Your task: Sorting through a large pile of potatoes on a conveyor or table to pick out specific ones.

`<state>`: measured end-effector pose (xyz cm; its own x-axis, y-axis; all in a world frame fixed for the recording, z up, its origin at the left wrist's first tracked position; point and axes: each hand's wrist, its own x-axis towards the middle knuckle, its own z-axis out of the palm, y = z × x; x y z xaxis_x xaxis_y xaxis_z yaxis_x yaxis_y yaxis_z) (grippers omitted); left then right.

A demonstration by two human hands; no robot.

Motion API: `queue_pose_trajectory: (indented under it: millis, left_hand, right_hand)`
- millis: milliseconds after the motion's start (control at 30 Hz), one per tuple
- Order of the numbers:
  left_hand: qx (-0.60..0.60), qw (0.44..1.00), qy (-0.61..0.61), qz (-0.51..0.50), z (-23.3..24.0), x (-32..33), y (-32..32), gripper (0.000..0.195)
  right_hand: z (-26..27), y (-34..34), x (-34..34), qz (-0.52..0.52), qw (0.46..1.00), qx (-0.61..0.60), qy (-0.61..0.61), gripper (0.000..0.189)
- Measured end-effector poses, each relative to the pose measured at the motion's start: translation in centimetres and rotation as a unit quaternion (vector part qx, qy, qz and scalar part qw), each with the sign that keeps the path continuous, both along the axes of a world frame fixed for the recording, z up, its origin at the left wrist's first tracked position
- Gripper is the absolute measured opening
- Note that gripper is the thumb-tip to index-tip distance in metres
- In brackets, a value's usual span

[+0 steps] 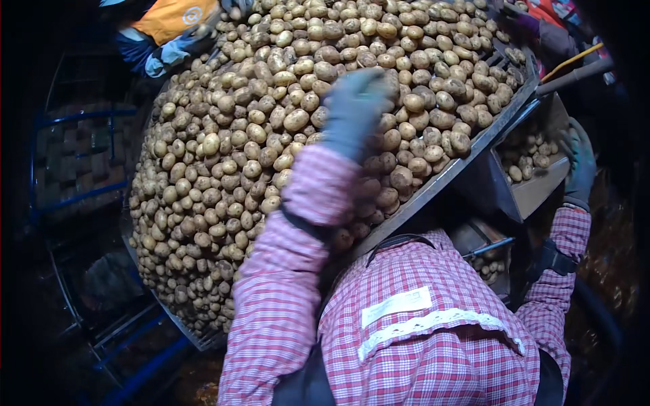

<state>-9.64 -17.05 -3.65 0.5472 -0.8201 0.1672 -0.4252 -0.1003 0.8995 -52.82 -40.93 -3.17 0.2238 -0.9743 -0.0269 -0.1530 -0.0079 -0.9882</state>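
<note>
A large heap of soil-marked potatoes fills a metal-edged sorting table. My left hand, in a blue-green glove, is blurred over the upper middle of the heap, its fingers on or just above the potatoes; whether it holds one is hidden. On the right, my right hand, in the same kind of glove, rests with spread fingers at the outer side of an open cardboard box. Smaller potatoes lie inside that box, which stands just beyond the table's metal edge.
Another container with potatoes sits beside my body, below the box. A person in an orange garment works at the upper left, and another person's sleeve shows at the upper right. Blue metal frames stand on the left.
</note>
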Motion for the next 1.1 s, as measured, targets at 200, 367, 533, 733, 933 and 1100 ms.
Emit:
queue_pose_trajectory:
  millis: [200, 367, 533, 733, 933, 1100]
  left_hand:
    - [0.409, 0.856, -0.313, 0.039, -1.7, 11.5, 9.1, 0.057]
    - [0.457, 0.853, -0.230, 0.107, -4.2, 11.6, 7.4, 0.054]
    - [0.007, 0.906, 0.389, 0.167, -0.5, 11.7, 16.0, 0.046]
    - [-0.148, 0.814, 0.515, 0.222, 3.5, 7.3, 31.0, 0.057]
    - [-0.006, 0.842, 0.368, 0.395, 0.9, 4.7, 36.2, 0.036]
    - [0.303, 0.904, 0.098, 0.286, -2.3, 4.8, 33.0, 0.042]
  right_hand:
    - [-1.7, 9.0, 15.7, 0.183, 0.964, 0.176, -0.074, 0.034]
    - [-0.4, 17.2, 29.8, 0.474, 0.853, 0.215, -0.038, 0.032]
    - [-1.2, 24.5, 34.9, 0.754, 0.646, 0.054, 0.108, 0.051]
    - [-4.6, 23.9, 37.8, 0.743, 0.658, -0.042, 0.117, 0.080]
    - [-5.3, 13.9, 41.1, 0.573, 0.786, 0.214, 0.091, 0.069]
    - [-1.8, 12.8, 40.2, 0.473, 0.874, 0.102, 0.040, 0.048]
